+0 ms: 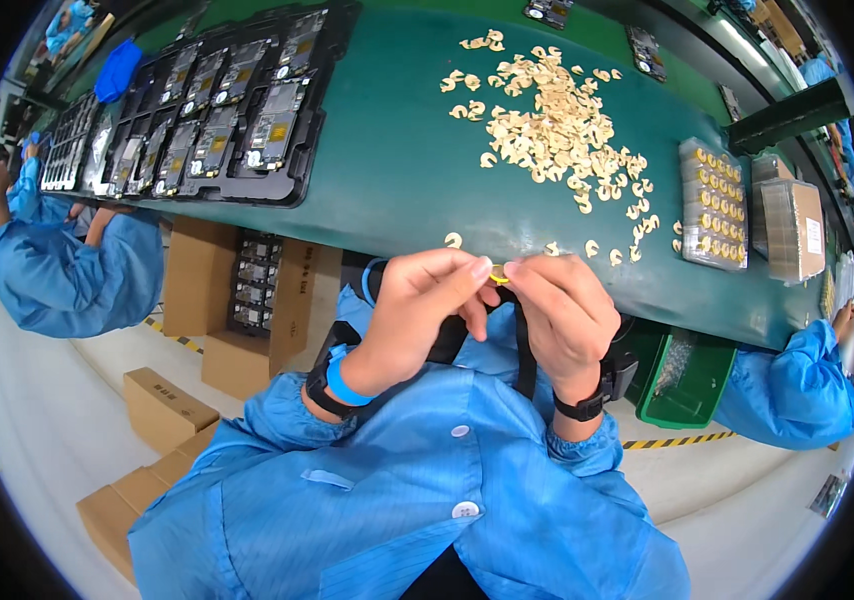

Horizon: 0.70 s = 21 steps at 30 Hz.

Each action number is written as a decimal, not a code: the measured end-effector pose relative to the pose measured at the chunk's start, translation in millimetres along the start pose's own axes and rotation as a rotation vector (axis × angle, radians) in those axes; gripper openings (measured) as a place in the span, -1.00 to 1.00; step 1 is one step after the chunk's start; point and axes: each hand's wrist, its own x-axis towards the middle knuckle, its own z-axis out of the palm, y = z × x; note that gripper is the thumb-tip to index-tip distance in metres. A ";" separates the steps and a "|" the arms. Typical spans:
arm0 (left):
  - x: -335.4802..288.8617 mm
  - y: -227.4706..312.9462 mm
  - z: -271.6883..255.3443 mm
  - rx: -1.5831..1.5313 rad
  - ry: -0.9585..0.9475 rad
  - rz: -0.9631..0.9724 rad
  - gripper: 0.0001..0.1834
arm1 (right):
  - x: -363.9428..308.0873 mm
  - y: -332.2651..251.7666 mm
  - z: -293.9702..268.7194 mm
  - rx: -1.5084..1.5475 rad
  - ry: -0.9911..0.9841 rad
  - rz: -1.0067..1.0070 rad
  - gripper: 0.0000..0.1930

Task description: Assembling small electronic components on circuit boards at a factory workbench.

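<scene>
My left hand [415,308] and my right hand [569,312] meet in front of my chest, just short of the table's near edge. Both pinch a small yellow round piece [499,274] between thumb and fingertips; the fingers cover much of it. Beyond them, a loose heap of cream C-shaped pieces [547,115] spreads over the green table [397,130]. A few single C-shaped pieces [591,248] lie near the edge close to my right hand. To the right stands a clear plastic tray [688,245] holding rows of yellow round pieces.
Black trays [292,190] of circuit boards fill the table's left side. Clear trays and a brown card stack [800,235] stand at the right. Cardboard boxes [192,280] and a green bin [697,400] sit below the table. Co-workers in blue [87,270] sit on both sides.
</scene>
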 end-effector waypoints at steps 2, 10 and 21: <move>-2.1 0.3 0.4 -0.019 -0.007 -0.033 -0.82 | -0.3 0.5 -0.1 -0.017 -0.027 -0.056 -0.72; -5.3 3.8 -3.3 0.349 0.041 0.235 -0.89 | -13.2 -12.4 7.7 0.617 -0.046 0.624 -0.82; -5.0 35.9 -25.7 0.675 -0.213 0.223 -0.83 | -15.2 -12.4 -1.4 0.905 -0.145 1.002 -0.94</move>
